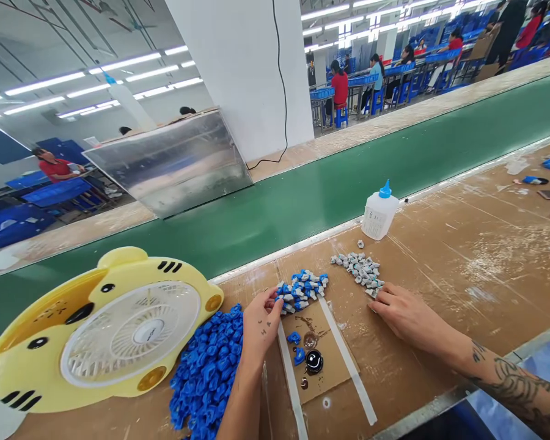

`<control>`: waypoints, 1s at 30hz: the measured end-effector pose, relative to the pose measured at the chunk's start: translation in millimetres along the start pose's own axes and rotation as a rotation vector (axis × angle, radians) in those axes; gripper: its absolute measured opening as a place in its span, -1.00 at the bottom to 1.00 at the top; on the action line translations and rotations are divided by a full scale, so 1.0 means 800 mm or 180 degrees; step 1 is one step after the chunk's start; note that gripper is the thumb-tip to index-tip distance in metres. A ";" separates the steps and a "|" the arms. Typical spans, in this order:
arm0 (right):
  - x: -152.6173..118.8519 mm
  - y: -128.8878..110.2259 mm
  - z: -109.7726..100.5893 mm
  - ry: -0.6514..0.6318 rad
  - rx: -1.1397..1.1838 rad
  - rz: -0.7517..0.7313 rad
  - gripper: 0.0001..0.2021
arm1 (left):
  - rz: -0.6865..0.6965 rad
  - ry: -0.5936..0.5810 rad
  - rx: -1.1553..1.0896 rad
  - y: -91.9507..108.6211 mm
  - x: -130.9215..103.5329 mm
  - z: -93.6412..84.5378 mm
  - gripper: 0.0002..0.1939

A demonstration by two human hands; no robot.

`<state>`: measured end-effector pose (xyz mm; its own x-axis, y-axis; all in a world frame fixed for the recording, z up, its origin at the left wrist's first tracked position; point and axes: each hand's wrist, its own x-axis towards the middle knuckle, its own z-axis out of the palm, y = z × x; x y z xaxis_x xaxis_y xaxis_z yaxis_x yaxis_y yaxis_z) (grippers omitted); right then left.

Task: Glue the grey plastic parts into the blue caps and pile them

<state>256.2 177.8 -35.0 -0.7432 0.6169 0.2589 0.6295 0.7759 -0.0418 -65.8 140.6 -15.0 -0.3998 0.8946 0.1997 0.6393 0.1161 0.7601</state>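
Observation:
My left hand [262, 324] is closed in a pinch at the near left edge of a pile of small blue-and-grey plastic pieces [305, 286], with one piece partly hidden at its fingertips. Farther right, my right hand [406, 315] has its fingers together on a small grey piece at the near end of a pile of grey pieces [360, 267]. Between the hands lies a taped cardboard sheet [332, 360]. It carries a glossy dark puddle [314, 362] and two loose blue pieces [299, 355]. A big heap of blue pieces [206, 366] spreads left of my left forearm.
A yellow animal-faced fan [32, 379] lies at the left. A white squeeze bottle [379, 214] with a blue tip stands behind the grey pile. Beyond the brown worktop [440, 263] runs a green conveyor belt [348, 165]. Several people sit at benches in the background.

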 end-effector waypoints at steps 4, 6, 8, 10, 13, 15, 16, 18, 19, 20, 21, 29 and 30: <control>-0.002 -0.006 -0.001 0.0031 0.0401 0.0003 -0.68 | 0.0094 0.0026 0.0450 -0.016 -0.042 -0.044 -0.71; -0.004 -0.010 -0.003 0.0080 0.0878 0.0120 -0.64 | 0.0269 -0.0254 0.1020 -0.027 -0.067 -0.063 -0.71; -0.004 -0.016 -0.004 0.0161 0.1412 0.0296 -0.64 | 0.0444 -0.0698 0.1777 -0.035 -0.086 -0.072 -0.65; -0.002 -0.027 -0.002 0.0216 0.1836 0.0444 -0.69 | 0.0478 -0.1064 0.2382 -0.036 -0.093 -0.071 -0.61; 0.003 -0.046 0.007 0.0175 0.2129 0.0539 -0.71 | 0.0324 -0.1158 0.2719 -0.027 -0.085 -0.060 -0.65; 0.004 -0.058 0.013 0.0203 0.2122 0.0487 -0.71 | 0.0248 -0.1041 0.2682 -0.018 -0.073 -0.053 -0.68; 0.004 -0.062 0.015 0.0249 0.2082 0.0441 -0.71 | 0.0244 -0.0999 0.2625 -0.015 -0.069 -0.051 -0.70; 0.003 -0.067 0.020 0.0314 0.2017 0.0313 -0.72 | 0.0279 -0.0959 0.2537 -0.011 -0.062 -0.049 -0.73; 0.002 -0.067 0.021 0.0326 0.2001 0.0248 -0.73 | 0.0298 -0.0929 0.2442 -0.010 -0.062 -0.048 -0.75; 0.000 -0.067 0.022 0.0321 0.1989 0.0195 -0.73 | 0.0300 -0.0862 0.2208 -0.009 -0.063 -0.048 -0.78; -0.001 -0.066 0.024 0.0311 0.1974 0.0162 -0.74 | 0.0261 -0.0752 0.1804 -0.008 -0.065 -0.049 -0.81; -0.001 -0.059 0.030 0.0290 0.2045 0.0067 -0.71 | -0.1080 0.0055 -0.2081 0.017 -0.110 -0.027 -0.66; 0.000 -0.059 0.031 0.0327 0.2108 0.0101 -0.71 | -0.1156 0.0142 -0.2311 0.020 -0.115 -0.022 -0.65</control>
<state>221.4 144.5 -57.1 -0.6807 0.6504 0.3370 0.3543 0.6950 -0.6257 -30.4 52.9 -10.8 -0.5361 0.8350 -0.1237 -0.1146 0.0731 0.9907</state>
